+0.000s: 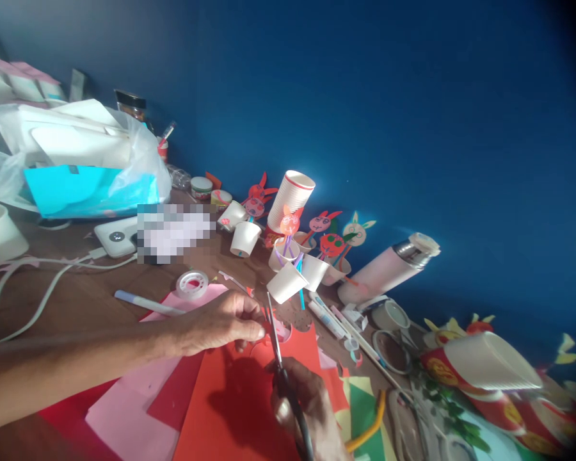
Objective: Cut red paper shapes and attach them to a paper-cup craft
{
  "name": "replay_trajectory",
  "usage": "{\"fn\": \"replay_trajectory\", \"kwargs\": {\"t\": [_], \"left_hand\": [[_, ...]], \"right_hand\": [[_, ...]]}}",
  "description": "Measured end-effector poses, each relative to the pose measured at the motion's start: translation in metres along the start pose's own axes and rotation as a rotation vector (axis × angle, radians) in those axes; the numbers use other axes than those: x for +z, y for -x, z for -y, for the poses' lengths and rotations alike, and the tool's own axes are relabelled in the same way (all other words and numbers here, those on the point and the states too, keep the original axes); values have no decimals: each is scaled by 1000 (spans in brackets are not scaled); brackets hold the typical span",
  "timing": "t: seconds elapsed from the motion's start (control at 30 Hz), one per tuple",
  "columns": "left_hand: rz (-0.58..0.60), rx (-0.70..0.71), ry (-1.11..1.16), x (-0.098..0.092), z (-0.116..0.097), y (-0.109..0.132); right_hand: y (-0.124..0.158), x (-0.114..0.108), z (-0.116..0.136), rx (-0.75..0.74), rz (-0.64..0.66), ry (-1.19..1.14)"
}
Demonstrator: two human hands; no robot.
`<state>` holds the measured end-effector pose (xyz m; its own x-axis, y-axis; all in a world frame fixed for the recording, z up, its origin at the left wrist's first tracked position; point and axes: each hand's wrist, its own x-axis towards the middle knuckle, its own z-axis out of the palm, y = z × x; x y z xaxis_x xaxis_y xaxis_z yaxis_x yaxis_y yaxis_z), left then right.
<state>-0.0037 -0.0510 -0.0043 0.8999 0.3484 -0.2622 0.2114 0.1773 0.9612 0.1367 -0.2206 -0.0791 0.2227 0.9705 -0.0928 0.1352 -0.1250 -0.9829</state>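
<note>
Right hand [307, 406]: curled around black-handled, steel-bladed scissors [276, 346]. Left hand [225, 323]: half-curled at the red-orange paper sheet [240, 397]; grip cannot be confirmed. Sheet lies on the brown table [86, 301]. Caution: blades beside left fingertips may nick them if the sheet slips.

- A brown table [91, 304] beside a blue wall [388, 109]
- On its left, a plastic bag [148, 153], a white power bank [118, 238] and white cables [52, 294]
- At the front, pink paper [125, 419] partly under red paper [208, 410]
- Toward the wall, two small tubs [201, 187], paper cups [244, 239] and a pale flask [377, 276]
</note>
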Motion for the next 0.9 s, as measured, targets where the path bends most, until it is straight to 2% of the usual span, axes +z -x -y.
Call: {"fn": "replay_trajectory", "kwargs": {"t": [0.13, 0.27, 0.5, 0.67, 0.9], "left_hand": [[-13, -11, 52, 1, 7, -2], [-55, -23, 38, 5, 15, -2], [-95, 17, 116, 9, 15, -4], [-97, 1, 143, 8, 19, -6], [-117, -18, 141, 10, 16, -4]], "right_hand": [[0, 5, 0, -5, -66, -65], [0, 9, -5, 15, -76, -125], [1, 14, -10, -13, -124, -146], [1, 14, -9, -34, -72, -105], [3, 11, -10, -6, -70, -78]]}}
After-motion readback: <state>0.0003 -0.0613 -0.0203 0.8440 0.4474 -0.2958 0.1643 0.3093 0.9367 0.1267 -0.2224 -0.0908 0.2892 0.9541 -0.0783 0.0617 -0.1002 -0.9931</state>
